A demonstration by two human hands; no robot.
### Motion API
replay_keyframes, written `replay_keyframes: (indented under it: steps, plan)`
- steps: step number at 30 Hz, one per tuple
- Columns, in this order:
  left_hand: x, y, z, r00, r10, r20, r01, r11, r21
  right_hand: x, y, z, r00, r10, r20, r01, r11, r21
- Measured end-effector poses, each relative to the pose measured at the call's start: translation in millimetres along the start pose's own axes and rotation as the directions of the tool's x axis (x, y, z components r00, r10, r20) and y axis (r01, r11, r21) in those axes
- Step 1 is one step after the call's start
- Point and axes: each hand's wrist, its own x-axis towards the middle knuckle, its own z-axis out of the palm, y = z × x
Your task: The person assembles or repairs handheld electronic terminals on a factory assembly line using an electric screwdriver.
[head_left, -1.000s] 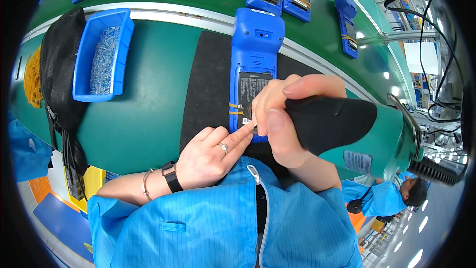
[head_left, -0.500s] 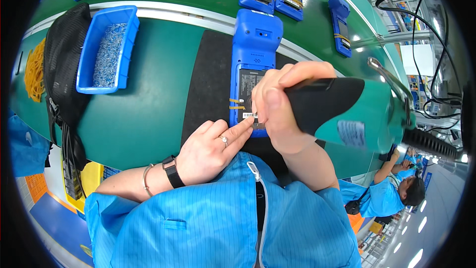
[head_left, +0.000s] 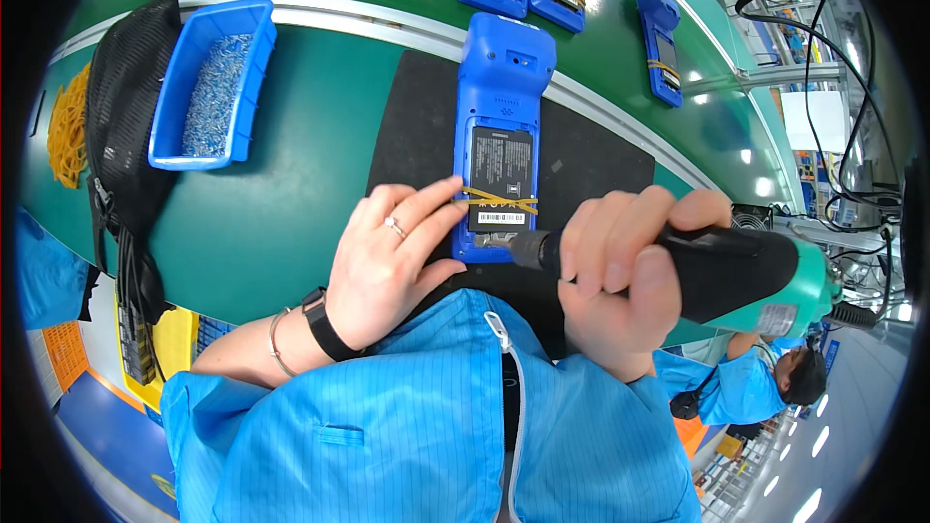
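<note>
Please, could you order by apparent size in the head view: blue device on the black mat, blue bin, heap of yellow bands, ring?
1. Blue device on the black mat
2. Blue bin
3. Heap of yellow bands
4. Ring on the left hand

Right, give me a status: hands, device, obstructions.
Left hand at left edge of blue device. Right hand gripping green power tool. Device on black mat, yellow band across battery. Tool's nose hides near right corner.
</note>
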Motion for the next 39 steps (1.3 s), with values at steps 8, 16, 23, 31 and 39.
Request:
replay_keyframes:
  steps: [8, 16, 23, 31, 39]
  plan:
    - [-3, 0, 2, 0.995, -0.037, 0.089, 0.035, 0.999, 0.029, -13, 9, -2, 0.986, 0.133, 0.104, -0.117, 0.982, -0.145]
    - [-2, 2, 3, 0.996, -0.034, 0.076, 0.032, 0.999, 0.037, -11, 8, -7, 0.973, 0.176, 0.152, -0.121, 0.941, -0.317]
    - [-2, -2, 4, 0.998, -0.016, 0.058, 0.012, 0.998, 0.058, -18, 16, 6, 0.981, 0.153, 0.123, -0.116, 0.958, -0.262]
    - [-7, -1, 6, 0.999, -0.016, 0.044, 0.013, 0.998, 0.059, -8, 3, 9, 0.926, 0.203, 0.318, 0.019, 0.817, -0.577]
    - [-6, -1, 3, 0.998, -0.020, 0.062, 0.017, 0.999, 0.051, -14, 9, 5, 0.979, 0.146, 0.142, -0.084, 0.923, -0.375]
